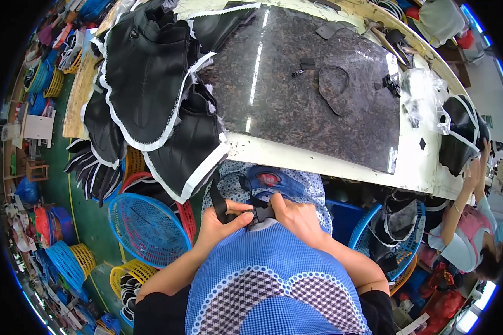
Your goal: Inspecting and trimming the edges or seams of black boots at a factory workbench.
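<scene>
Close to my apron, above my lap, both hands meet at a black buckle [261, 214]. My left hand [222, 224] pinches its left end between thumb and fingers, and a black strap [218, 202] rises from that hand. Curled fingers of my right hand [299, 219] grip the buckle's right side, hiding part of it. Whether the two halves of the buckle are joined, I cannot tell. On the table ahead, black leather-like pieces [145, 72] with white zigzag-edged trim lie piled at the left, overhanging the front edge.
A dark stone slab [296, 117] covers the tabletop's middle, with a black strap loop [333, 89] on it. Clear plastic bags [422, 92] lie at its right. Baskets stand beside me: blue mesh [148, 229] left, blue [413, 245] right. A co-worker [469, 229] handles a black piece at far right.
</scene>
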### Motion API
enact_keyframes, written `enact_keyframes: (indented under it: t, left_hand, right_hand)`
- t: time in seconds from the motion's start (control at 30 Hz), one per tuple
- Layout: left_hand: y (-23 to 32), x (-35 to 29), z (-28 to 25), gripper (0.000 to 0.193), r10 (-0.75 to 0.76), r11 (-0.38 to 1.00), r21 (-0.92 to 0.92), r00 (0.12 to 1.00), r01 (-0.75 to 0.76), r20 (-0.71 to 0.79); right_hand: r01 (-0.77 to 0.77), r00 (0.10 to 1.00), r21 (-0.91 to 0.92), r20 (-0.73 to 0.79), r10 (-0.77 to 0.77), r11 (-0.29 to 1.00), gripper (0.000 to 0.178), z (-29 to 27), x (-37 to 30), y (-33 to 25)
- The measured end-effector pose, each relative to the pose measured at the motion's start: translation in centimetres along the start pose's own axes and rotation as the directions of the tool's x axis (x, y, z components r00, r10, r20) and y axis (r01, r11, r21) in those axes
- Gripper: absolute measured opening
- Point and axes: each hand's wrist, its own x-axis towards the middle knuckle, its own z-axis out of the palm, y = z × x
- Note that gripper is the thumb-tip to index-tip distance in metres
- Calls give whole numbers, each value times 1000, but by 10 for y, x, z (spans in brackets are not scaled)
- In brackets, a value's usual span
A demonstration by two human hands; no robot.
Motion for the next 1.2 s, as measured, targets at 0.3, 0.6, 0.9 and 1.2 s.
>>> enact_keyframes:
  t: [0.3,0.6,0.9,1.2]
  left_hand:
    - [-11,15,-2,23,-66,994,-77,991,75,113]
    - [-87,-19,-82,23,-89,994,56,996,90,-17]
    - [157,-14,-94,23,-75,876,421,794,-237,603]
    - [262,168,-102,21,750,-177,862,503,-474,431]
  right_hand:
    - [-16,995,59,101,10,998,18,-3,6,1]
    - [-222,975,161,4,224,962,25,26,-80,88]
    - [-436,708,440,706,-3,785,67,-44,-45,100]
    - [-160,858,155,-467,215,975,24,-144,88,114]
